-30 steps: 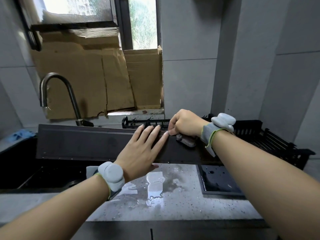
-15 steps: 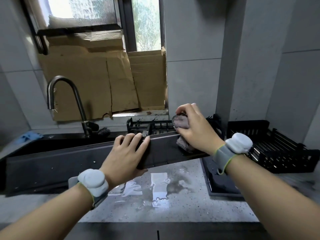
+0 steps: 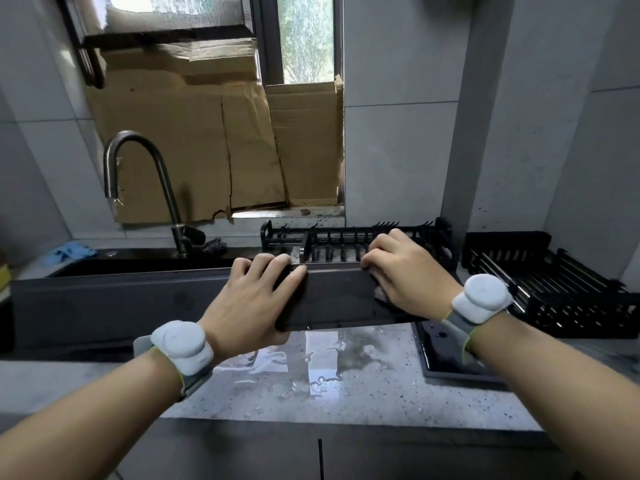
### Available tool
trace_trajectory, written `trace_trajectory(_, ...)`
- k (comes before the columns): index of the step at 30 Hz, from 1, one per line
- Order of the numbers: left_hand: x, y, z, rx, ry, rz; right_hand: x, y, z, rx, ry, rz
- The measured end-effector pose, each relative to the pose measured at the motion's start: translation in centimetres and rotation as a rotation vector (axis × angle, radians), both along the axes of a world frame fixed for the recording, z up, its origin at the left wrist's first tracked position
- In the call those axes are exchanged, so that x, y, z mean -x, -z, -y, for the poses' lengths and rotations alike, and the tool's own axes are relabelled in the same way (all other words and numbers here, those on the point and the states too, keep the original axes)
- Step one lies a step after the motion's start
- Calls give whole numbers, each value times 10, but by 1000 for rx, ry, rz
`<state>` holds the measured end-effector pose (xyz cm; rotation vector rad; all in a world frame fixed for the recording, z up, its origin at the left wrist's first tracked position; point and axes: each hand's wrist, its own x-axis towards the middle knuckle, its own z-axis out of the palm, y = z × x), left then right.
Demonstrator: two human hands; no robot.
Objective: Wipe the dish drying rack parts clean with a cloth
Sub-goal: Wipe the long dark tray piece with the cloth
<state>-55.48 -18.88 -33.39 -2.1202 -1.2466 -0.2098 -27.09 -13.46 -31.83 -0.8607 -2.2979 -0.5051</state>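
Leftmost, far on the counter, we logged a blue rag (image 3: 71,252), crumpled, well apart from the work. Next item: the faucet (image 3: 138,188), curved, standing at the far side of the dark sink (image 3: 138,266), with patched cardboard (image 3: 214,150) over the window behind it.

Across the near middle we held the long dark tray (image 3: 114,303) of the drying rack, stood on edge and running from the far left of the sink to above the counter. Our left hand (image 3: 251,303) lay flat on its near face, fingers straight and slightly spread, their tips hooked over the top edge. Just right of it, our right hand (image 3: 403,275) curled over the same edge, fingers bent and close together, pressing the cloth (image 3: 380,295) against the tray; only a small patterned scrap showed beneath the palm, so we could not tell the exact pinch.

Beyond the tray stood the plate rack (image 3: 346,244), black, pronged. Far right sat the black basket (image 3: 554,289), slatted. Below the tray, the speckled countertop (image 3: 363,386) carried pooled water, and a dark flat tray (image 3: 446,355) lay near the right wrist.

Progress, by our reckoning: wiping sat on the right end of the long tray, which still bore droplets. The rest of its length, the plate rack and the basket looked untouched, so most of the job probably remained.
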Motion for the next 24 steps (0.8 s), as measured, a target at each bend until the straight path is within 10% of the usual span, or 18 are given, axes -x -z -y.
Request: trace_trajectory(24,30,1,-2,-10,-22,27,-32,7,-3,133,142,-111)
